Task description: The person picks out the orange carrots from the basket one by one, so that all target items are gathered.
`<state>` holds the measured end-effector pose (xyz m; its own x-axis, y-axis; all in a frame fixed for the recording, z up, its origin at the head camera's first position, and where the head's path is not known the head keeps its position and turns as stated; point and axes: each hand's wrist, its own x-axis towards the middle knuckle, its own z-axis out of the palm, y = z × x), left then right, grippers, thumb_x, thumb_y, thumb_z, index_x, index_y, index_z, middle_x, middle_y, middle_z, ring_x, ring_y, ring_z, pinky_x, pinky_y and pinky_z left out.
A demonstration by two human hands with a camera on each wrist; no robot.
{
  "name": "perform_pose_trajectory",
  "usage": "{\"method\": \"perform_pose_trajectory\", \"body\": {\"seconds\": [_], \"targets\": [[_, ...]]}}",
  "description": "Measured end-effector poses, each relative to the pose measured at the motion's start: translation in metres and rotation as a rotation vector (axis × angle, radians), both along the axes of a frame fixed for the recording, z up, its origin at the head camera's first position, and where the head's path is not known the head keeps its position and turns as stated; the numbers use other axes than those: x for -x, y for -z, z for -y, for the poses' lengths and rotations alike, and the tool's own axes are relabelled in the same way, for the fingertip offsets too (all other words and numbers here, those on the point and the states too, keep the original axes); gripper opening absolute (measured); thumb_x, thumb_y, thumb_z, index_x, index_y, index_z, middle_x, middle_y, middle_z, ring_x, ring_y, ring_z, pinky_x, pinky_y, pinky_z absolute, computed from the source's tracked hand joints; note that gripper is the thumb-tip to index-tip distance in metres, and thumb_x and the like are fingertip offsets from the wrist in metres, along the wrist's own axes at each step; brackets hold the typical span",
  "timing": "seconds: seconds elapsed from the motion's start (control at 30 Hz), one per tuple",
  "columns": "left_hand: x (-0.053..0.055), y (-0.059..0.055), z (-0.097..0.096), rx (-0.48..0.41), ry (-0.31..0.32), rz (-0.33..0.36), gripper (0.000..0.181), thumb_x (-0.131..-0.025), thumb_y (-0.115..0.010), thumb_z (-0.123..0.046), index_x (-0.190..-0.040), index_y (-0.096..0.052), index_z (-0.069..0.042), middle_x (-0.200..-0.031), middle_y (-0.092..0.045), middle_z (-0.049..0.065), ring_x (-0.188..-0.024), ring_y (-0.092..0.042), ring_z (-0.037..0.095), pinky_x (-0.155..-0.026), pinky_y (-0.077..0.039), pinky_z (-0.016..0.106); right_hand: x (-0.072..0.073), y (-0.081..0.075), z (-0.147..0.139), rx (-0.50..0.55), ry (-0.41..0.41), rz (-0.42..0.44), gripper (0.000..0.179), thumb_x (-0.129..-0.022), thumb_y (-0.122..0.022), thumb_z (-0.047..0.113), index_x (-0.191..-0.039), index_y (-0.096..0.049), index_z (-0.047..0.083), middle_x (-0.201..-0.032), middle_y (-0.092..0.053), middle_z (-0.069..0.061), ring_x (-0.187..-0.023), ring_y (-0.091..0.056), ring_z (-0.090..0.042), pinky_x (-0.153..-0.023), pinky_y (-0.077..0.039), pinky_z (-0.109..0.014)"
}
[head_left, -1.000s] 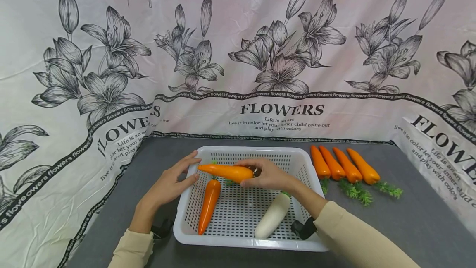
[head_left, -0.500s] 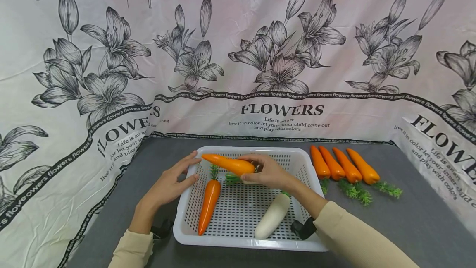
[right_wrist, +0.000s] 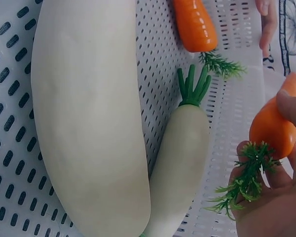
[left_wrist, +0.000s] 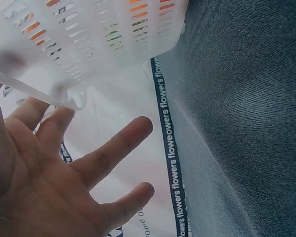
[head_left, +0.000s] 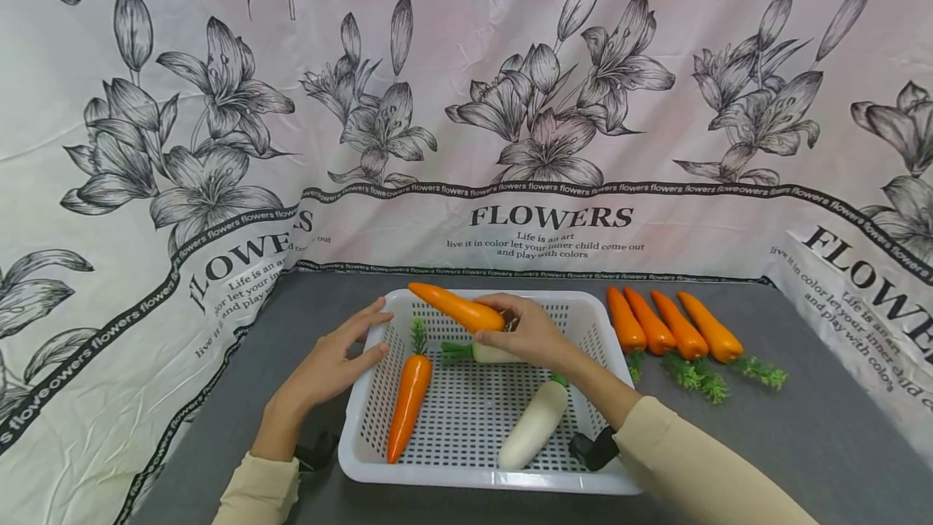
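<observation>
My right hand (head_left: 521, 330) grips an orange carrot (head_left: 455, 308) at its leafy end, holding it over the back of the white basket (head_left: 492, 478). Its tip points to the back left. In the right wrist view green leaves (right_wrist: 251, 177) hang from the carrot beside my fingers. My left hand (head_left: 331, 363) rests at the basket's left rim; the left wrist view shows its straight, spread fingers (left_wrist: 118, 148), some reaching over the rim. Inside the basket lie another carrot (head_left: 410, 407) on the left, a white radish (head_left: 534, 424) at the front right and a second radish (head_left: 496, 354), partly hidden by my right hand.
Several carrots (head_left: 678, 324) with leafy tops lie in a row on the dark grey table (head_left: 780, 436), right of the basket. A flower-printed cloth (head_left: 554, 249) hangs behind and at both sides. Black wrist straps show near the basket.
My right hand has lifted the carrot slightly up and back, its tip turning upward. More of the radish beneath it shows now. My left hand has stayed at the rim.
</observation>
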<state>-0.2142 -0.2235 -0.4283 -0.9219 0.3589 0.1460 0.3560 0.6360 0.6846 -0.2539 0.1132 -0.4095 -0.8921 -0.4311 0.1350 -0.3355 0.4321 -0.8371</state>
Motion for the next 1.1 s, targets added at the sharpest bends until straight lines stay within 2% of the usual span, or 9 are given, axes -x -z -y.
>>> {"method": "perform_pose_trajectory", "body": {"seconds": [0.37,0.67,0.87,1.1], "targets": [[-0.001,0.001,0.000,-0.039,0.000,0.032,0.056,-0.102,-0.060,-0.042,-0.153,-0.045,-0.027,-0.170,-0.024,-0.005,-0.110,-0.056,0.024,-0.069,-0.058,0.025,0.001,0.000,-0.002,0.034,0.088,-0.044,0.054,-0.087,-0.081,0.025,-0.138,-0.063,0.023,-0.118,-0.069,-0.006,-0.090,-0.058,-0.021,-0.076,-0.050,-0.033],[-0.001,0.001,0.000,-0.063,0.000,0.054,0.057,-0.101,-0.061,-0.042,-0.153,-0.046,-0.026,-0.170,-0.023,-0.007,-0.111,-0.055,0.026,-0.067,-0.059,0.024,0.003,-0.004,-0.002,0.085,0.137,-0.056,0.053,-0.087,-0.082,0.023,-0.137,-0.064,0.021,-0.119,-0.069,-0.006,-0.091,-0.059,-0.020,-0.077,-0.052,-0.033],[-0.002,0.003,0.001,-0.044,-0.005,0.035,0.057,-0.101,-0.061,-0.042,-0.153,-0.046,-0.026,-0.170,-0.023,-0.006,-0.111,-0.054,0.025,-0.072,-0.057,0.025,0.003,-0.021,-0.003,0.126,0.120,0.023,0.054,-0.088,-0.080,0.026,-0.139,-0.062,0.018,-0.119,-0.069,-0.007,-0.093,-0.060,-0.021,-0.078,-0.053,-0.032],[-0.001,0.002,0.000,-0.061,0.005,0.050,0.058,-0.101,-0.061,-0.041,-0.154,-0.045,-0.023,-0.171,-0.022,-0.006,-0.108,-0.055,0.025,-0.068,-0.058,0.025,0.002,-0.053,-0.025,0.205,0.152,0.129,0.059,-0.092,-0.077,0.029,-0.146,-0.056,0.019,-0.131,-0.065,-0.011,-0.108,-0.061,-0.023,-0.090,-0.052,-0.033]]}}
